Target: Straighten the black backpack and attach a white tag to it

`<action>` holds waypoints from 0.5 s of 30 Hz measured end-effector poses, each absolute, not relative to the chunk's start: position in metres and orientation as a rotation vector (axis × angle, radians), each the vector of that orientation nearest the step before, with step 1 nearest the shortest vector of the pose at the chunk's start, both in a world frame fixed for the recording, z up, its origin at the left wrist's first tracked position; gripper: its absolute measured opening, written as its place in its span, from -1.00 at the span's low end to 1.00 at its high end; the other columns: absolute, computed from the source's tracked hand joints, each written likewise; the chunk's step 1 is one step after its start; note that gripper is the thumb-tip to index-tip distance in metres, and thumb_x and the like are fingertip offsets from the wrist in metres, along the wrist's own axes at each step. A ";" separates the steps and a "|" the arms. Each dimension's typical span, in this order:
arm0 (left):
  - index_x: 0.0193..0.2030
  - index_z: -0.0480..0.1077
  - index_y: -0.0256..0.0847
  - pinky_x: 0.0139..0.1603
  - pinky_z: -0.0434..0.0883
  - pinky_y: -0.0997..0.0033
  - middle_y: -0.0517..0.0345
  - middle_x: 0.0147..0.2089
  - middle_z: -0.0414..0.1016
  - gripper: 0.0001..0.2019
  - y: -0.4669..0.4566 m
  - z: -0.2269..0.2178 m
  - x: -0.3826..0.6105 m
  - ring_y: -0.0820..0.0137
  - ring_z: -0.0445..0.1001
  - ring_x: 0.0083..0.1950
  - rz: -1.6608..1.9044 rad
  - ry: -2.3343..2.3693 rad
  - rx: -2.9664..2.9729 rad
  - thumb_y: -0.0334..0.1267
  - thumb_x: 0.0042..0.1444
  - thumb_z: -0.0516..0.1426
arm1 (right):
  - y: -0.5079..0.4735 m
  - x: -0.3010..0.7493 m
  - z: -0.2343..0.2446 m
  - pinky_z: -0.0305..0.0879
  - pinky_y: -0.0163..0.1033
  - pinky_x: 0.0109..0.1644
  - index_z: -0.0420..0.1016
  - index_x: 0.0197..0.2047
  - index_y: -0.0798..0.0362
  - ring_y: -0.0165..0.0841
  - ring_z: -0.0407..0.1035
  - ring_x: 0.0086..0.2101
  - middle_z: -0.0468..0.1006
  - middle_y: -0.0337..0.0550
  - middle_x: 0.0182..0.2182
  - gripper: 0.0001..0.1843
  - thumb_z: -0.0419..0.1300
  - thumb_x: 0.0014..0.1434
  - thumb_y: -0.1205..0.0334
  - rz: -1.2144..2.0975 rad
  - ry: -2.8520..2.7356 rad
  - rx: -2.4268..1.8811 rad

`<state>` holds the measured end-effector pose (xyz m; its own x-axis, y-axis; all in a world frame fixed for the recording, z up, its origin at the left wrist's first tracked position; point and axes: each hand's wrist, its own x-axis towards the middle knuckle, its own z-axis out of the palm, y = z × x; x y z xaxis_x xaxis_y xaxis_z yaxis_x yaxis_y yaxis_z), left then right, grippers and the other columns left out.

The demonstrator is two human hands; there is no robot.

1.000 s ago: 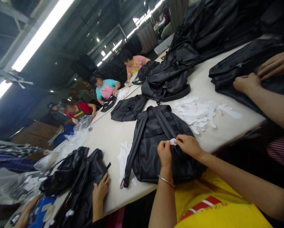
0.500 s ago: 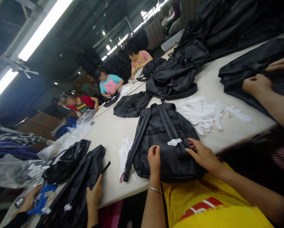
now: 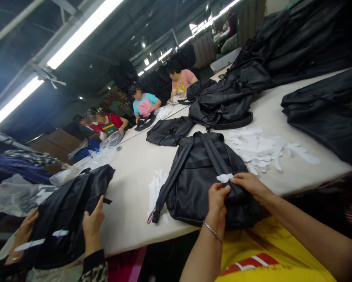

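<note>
Since half a second ago the left hand (image 3: 219, 197) has slid right along the black backpack (image 3: 199, 184) to meet the right hand (image 3: 250, 184); both now sit at the white paper piece (image 3: 224, 178) on the shoulder strap. The left hand's fingers are curled and pressing on the strap just below the paper; the right hand lies narrow, fingertips touching the paper's edge, gripping nothing visibly. The backpack lies straps-up at the near edge of the counter (image 3: 135, 172). A pile of white paper pieces (image 3: 261, 147) lies just right of it. At the counter's near left corner, a co-worker's hands (image 3: 92, 223) hold another black bag (image 3: 67, 211).
</note>
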<state>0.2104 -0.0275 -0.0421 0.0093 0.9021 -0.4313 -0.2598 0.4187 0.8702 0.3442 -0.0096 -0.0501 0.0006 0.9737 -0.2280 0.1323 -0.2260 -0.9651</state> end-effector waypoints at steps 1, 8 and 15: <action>-0.44 0.30 -0.29 -0.49 0.12 0.51 0.32 -0.60 0.26 -0.62 -0.029 -0.045 0.215 0.60 0.21 -0.58 1.041 1.218 0.642 -0.25 -0.46 0.29 | -0.011 0.347 -0.052 0.17 -0.25 -0.42 0.38 -0.48 0.10 -0.31 0.29 -0.48 0.43 -0.18 -0.55 -0.59 0.11 -0.18 -0.12 1.373 -1.155 -1.436; -0.28 0.38 -0.23 -0.24 0.35 0.31 0.07 -0.36 0.47 -0.62 -0.028 -0.013 0.160 0.37 0.42 -0.33 0.932 1.439 1.153 -0.04 -0.23 0.22 | -0.025 0.364 -0.048 0.25 0.01 -0.17 0.42 -0.23 0.11 -0.08 0.33 -0.24 0.47 0.01 -0.29 -0.47 -0.07 0.03 -0.16 0.723 -1.652 -1.720; 0.03 0.27 -0.32 0.24 0.16 0.09 -0.23 0.13 0.32 -0.37 -0.034 0.012 -0.017 0.08 0.25 0.18 0.820 2.273 1.483 -0.19 -0.26 0.22 | -0.086 0.305 -0.032 0.29 0.01 0.02 0.26 0.08 -0.31 -0.16 0.16 0.06 0.22 -0.30 0.11 -0.49 0.10 0.01 -0.05 0.187 -2.083 -1.052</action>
